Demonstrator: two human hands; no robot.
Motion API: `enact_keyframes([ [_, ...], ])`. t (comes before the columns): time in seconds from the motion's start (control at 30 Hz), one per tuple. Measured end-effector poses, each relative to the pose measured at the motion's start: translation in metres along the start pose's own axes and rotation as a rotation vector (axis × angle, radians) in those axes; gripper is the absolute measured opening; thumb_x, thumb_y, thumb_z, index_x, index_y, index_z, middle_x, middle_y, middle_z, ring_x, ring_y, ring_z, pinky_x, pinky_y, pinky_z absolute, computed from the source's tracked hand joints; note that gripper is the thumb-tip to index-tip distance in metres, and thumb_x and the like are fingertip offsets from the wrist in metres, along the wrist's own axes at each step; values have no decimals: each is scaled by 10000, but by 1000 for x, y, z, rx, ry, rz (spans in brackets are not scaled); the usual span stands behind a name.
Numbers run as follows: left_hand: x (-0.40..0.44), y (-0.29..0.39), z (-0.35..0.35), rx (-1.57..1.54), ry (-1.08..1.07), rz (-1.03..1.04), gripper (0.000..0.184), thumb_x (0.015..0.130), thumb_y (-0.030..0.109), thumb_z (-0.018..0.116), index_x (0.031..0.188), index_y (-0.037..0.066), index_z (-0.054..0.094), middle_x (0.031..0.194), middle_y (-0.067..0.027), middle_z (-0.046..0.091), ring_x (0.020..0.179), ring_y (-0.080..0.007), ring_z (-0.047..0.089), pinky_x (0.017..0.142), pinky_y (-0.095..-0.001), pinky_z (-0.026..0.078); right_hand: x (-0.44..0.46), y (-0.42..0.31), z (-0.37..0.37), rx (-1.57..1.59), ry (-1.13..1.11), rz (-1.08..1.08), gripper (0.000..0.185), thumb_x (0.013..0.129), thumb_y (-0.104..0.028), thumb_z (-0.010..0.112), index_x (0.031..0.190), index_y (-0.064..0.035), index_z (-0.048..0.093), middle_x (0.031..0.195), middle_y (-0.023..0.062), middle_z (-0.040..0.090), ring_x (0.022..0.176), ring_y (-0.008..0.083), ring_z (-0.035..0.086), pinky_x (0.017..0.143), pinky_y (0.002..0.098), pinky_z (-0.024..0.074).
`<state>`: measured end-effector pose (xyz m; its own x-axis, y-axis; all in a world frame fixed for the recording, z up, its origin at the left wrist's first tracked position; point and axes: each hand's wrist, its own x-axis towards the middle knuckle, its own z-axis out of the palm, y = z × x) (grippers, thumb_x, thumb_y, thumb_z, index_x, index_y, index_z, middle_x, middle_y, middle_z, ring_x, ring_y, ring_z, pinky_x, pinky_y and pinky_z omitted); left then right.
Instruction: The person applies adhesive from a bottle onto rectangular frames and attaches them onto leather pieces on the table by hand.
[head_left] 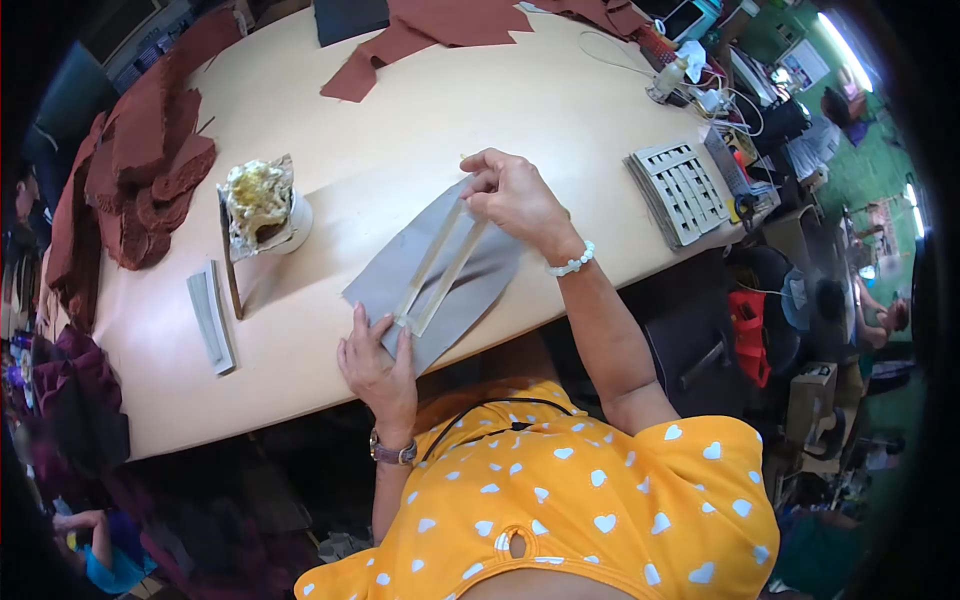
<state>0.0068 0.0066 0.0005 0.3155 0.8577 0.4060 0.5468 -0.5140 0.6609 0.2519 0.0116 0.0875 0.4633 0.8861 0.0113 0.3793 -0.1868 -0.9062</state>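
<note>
A grey sheet of material (385,268), shaped with angled edges, lies flat at the table's near edge. Two narrow pale strips (455,285) run lengthwise over it, side by side with a gap between them. My left hand (378,370) rests at their lower end, fingers spread and tips pressing on the sheet. At the upper end, my right hand (520,205) has its thumb and fingers pinched together. A small yellowish tip shows beside its fingertips; what the fingers hold is mostly hidden.
Left of the sheet stands a white tub (290,228) topped with a glue-crusted mass, a brown stick (228,255) leaning on it. Nearby lie pale strips (210,318). Slotted grey panels (680,195) are stacked at right. Reddish-brown pieces (150,170) pile at far left.
</note>
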Motion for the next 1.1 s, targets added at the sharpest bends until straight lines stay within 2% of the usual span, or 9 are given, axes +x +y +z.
enact_keyframes([
  [0.13, -1, -1, 0, -8, -17, -6, 540, 819, 121, 622, 1311, 39, 415, 1026, -39, 664, 1067, -242, 547, 1004, -444, 290, -6, 12, -55, 310, 46, 12, 436, 711, -21, 596, 1125, 83, 510, 865, 140, 668, 780, 163, 627, 707, 268, 500],
  [0.2, -1, -1, 0, 24, -10, 10, 512, 829, 111, 606, 1303, 39, 424, 1031, -39, 663, 1053, -243, 554, 1004, -446, 290, -11, 27, -118, 272, 151, 56, 481, 730, -43, 616, 1185, 31, 478, 886, 59, 624, 712, 74, 549, 654, 174, 444],
  [0.37, -1, 2, 2, 25, 10, -5, 431, 843, 90, 575, 1258, 38, 469, 1078, -41, 648, 1033, -247, 573, 1003, -454, 292, -29, 60, -282, 65, 530, 206, 509, 698, -87, 620, 1182, 31, 516, 793, 38, 588, 643, 84, 548, 563, 204, 431],
  [0.4, 0, 3, 2, 34, 12, -1, 409, 845, 86, 569, 1243, 37, 484, 1086, -45, 646, 1031, -249, 576, 1004, -454, 292, -33, 60, -294, 105, 637, 231, 349, 688, -58, 587, 1033, -2, 594, 735, 24, 568, 604, 87, 537, 537, 204, 413],
  [0.5, 0, 3, 3, 44, 31, -2, 361, 851, 74, 551, 1207, 27, 514, 1092, -59, 643, 1036, -255, 577, 1005, -452, 293, -41, 83, -345, 49, 584, 375, 152, 676, -40, 555, 820, -64, 599, 665, 0, 535, 583, 91, 528, 536, 218, 417],
  [0.53, 0, 3, 4, 44, 39, -5, 348, 852, 70, 546, 1197, 23, 522, 1091, -64, 643, 1039, -257, 576, 1005, -451, 294, -42, 91, -357, 69, 493, 413, 71, 664, -43, 550, 683, -108, 528, 621, -15, 508, 545, 93, 519, 515, 228, 415],
  [0.63, 0, 4, 5, 42, 43, -11, 327, 854, 68, 542, 1175, 10, 536, 1083, -78, 645, 1037, -266, 574, 1007, -447, 295, -44, 115, -358, 155, 621, 470, 73, 656, -61, 563, 696, -108, 525, 616, -21, 496, 495, 95, 499, 480, 239, 413],
  [0.87, 1, 7, 4, 39, 33, -30, 378, 855, 67, 540, 1223, -3, 495, 1028, -78, 661, 1023, -271, 573, 995, -444, 302, -30, 166, -380, 182, 569, 524, 97, 663, -60, 581, 751, -84, 546, 705, 44, 622, 590, 113, 614, 533, 233, 485],
  [1.1, -1, 2, 4, 31, 31, -9, 410, 844, 52, 552, 1243, -8, 480, 1086, -94, 635, 1044, -272, 557, 979, -430, 319, -18, 163, -361, -79, 668, 561, 168, 676, -87, 612, 837, -37, 610, 676, 37, 617, 582, 108, 595, 527, 225, 449],
])
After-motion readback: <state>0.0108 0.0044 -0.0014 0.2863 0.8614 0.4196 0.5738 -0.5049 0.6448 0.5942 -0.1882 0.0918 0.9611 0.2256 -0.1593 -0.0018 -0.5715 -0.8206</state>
